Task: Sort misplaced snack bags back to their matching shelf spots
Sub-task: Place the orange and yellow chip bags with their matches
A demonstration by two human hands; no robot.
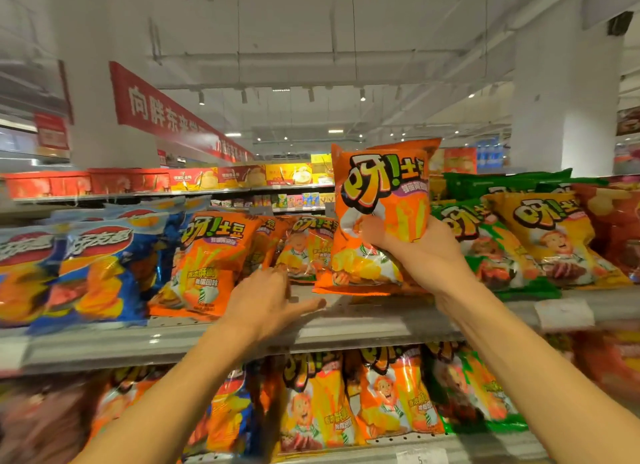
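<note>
The orange bag [381,200] is up in the air above the shelf [346,321], in front of the gap in the orange row. The right hand [419,252] grips it at mid-height, fingers curled round its right edge and thumb pressed into the crumpled front. Held at one edge like this, the puffed, slick film could slip or swing, and the bag could knock over the upright orange bags [204,266] to the left or come to rest leaning on the green bags [485,235] to the right, in the wrong spot. Its long axis is near vertical, top seam up and leaning slightly right, printed face toward the camera. The left hand [266,301] is spread, fingers relaxed over the bare shelf, holding nothing.
</note>
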